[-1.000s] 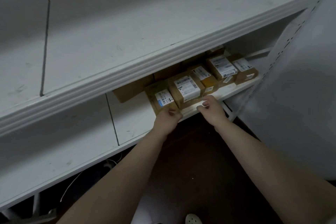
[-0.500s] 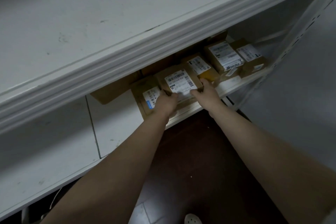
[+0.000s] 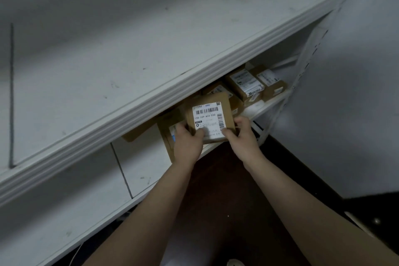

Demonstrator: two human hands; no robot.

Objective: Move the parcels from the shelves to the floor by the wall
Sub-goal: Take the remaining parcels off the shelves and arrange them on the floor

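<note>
A small brown cardboard parcel (image 3: 208, 114) with a white barcode label is tilted up off the lower shelf (image 3: 142, 170). My left hand (image 3: 187, 145) grips its lower left corner and my right hand (image 3: 243, 136) grips its lower right corner, thumbs on the label. Just left of it, another labelled parcel (image 3: 168, 136) lies flat on the shelf, partly behind my left hand. Further right along the same shelf sit several more labelled parcels (image 3: 244, 83), and the upper shelf hides part of them.
The wide white upper shelf (image 3: 133, 49) overhangs the parcels. A plain brown box (image 3: 138, 130) lies further back on the left. A white upright panel (image 3: 345, 93) closes the right side. Dark red-brown floor (image 3: 226, 211) lies below, with a thin white cable (image 3: 75, 252) under the shelf.
Both hands have closed on the barcode parcel and lifted it, tilting its label towards the camera; before, they were only at the shelf edge reaching for it.
</note>
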